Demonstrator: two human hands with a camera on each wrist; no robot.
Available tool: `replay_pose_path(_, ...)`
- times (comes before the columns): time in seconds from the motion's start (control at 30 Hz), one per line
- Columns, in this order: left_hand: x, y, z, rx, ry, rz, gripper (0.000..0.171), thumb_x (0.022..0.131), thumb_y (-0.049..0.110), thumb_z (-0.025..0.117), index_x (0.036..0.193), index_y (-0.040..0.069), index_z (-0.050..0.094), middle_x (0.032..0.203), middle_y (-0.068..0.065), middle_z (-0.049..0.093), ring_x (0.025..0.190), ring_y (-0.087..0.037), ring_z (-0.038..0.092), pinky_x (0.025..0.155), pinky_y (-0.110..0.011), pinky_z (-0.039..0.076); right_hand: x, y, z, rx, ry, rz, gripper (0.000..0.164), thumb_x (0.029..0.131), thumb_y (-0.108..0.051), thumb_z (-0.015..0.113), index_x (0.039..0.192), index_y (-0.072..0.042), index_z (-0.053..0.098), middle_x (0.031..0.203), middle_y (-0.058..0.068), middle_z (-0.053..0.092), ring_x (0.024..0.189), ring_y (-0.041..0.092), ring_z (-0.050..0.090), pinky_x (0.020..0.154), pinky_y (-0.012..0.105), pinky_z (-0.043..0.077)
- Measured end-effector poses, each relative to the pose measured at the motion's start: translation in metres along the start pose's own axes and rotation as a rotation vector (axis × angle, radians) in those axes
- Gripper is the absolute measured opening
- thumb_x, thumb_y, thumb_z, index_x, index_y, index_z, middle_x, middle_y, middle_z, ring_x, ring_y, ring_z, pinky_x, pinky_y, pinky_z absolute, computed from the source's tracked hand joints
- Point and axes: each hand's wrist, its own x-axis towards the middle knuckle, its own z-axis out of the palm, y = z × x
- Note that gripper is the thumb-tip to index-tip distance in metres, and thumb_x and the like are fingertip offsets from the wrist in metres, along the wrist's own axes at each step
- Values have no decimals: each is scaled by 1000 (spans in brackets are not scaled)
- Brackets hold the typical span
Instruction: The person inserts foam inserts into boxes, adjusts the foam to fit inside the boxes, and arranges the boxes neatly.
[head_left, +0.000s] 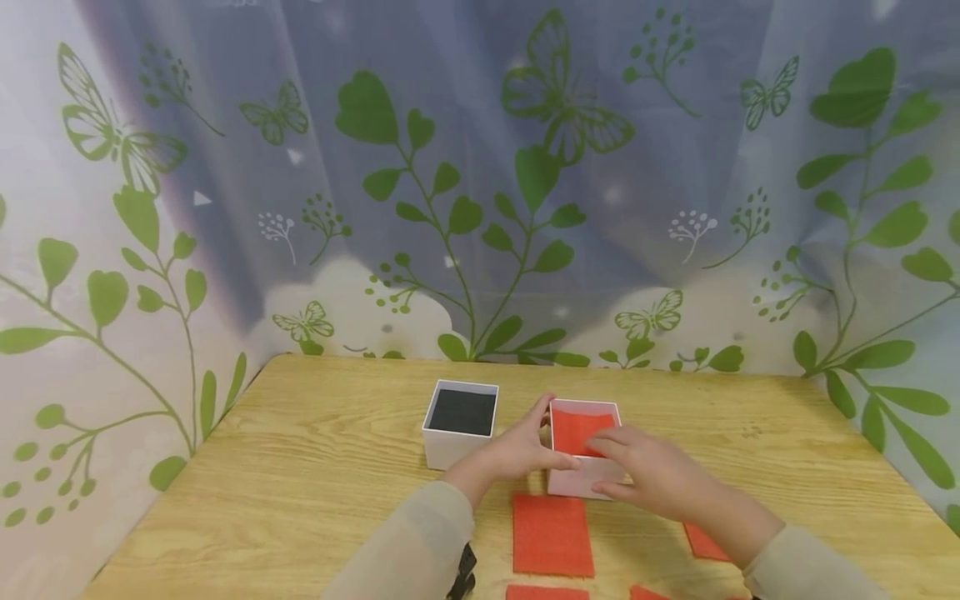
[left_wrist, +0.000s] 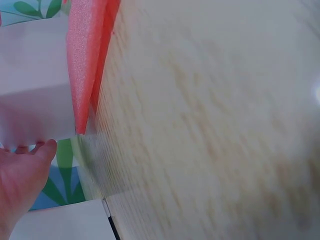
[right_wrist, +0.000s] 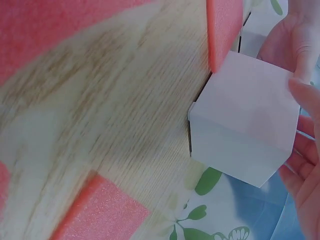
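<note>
Can't see floor of pinkish box (head_left: 570, 481) beneath red sheet (head_left: 573, 429), head view. Can't size up red pieces (head_left: 547, 593) cropped by bottom edge. Left-wrist view: can't see all of left hand (left_wrist: 22, 180), cut at lower left.

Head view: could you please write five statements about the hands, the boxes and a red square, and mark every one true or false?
1. The left hand holds the box with red inside. True.
2. The right hand is away from both boxes. False: it is at the same box.
3. The box with black inside stands on the left. True.
4. Both boxes are covered. False: both are open on top.
5. A red square lies on the table. True.
</note>
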Motion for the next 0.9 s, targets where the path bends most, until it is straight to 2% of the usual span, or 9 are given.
replay_pose_path(0.33, 1, -2, 0, -14, 1, 2, 107, 74, 38, 78, 151, 23, 5, 148, -10, 28, 132, -28, 33, 102, -50, 31, 0, -7, -2, 32, 1, -25, 39, 83, -29, 71, 114, -6, 63, 110, 5, 62, 99, 22, 60, 80, 40, 51)
replay_pose_path(0.53, 2, -3, 0, -10, -4, 11, 107, 75, 38, 77, 151, 21, 4, 148, -9, 28, 133, -27, 31, 102, -48, 31, 9, -7, 0, 50, -27, -17, 38, 88, -35, 64, 113, -6, 63, 107, 3, 63, 97, 21, 60, 80, 39, 50)
replay_pose_path(0.63, 1, -3, -1, -13, -14, 35, 104, 78, 35, 75, 151, 19, 3, 149, -9, 26, 134, -25, 29, 102, -46, 33, 20, -6, 3, 112, -65, 34, 46, 90, -42, 59, 118, -5, 61, 112, 4, 61, 102, 22, 57, 84, 41, 48)
replay_pose_path(0.73, 1, -4, -1, -12, -20, 58, 103, 79, 32, 74, 151, 18, 2, 150, -7, 23, 134, -24, 28, 103, -44, 32, 30, -6, 5, 145, -102, 76, 61, 88, -50, 58, 126, -2, 55, 124, 10, 56, 114, 28, 52, 91, 46, 44)
replay_pose_path(0.9, 3, -4, -1, -2, -27, 76, 105, 79, 33, 75, 151, 16, 0, 151, -5, 22, 136, -22, 25, 106, -43, 27, 40, -7, 8, 100, -102, 10, 79, 82, -53, 64, 133, 5, 47, 137, 18, 45, 126, 35, 41, 98, 49, 37)
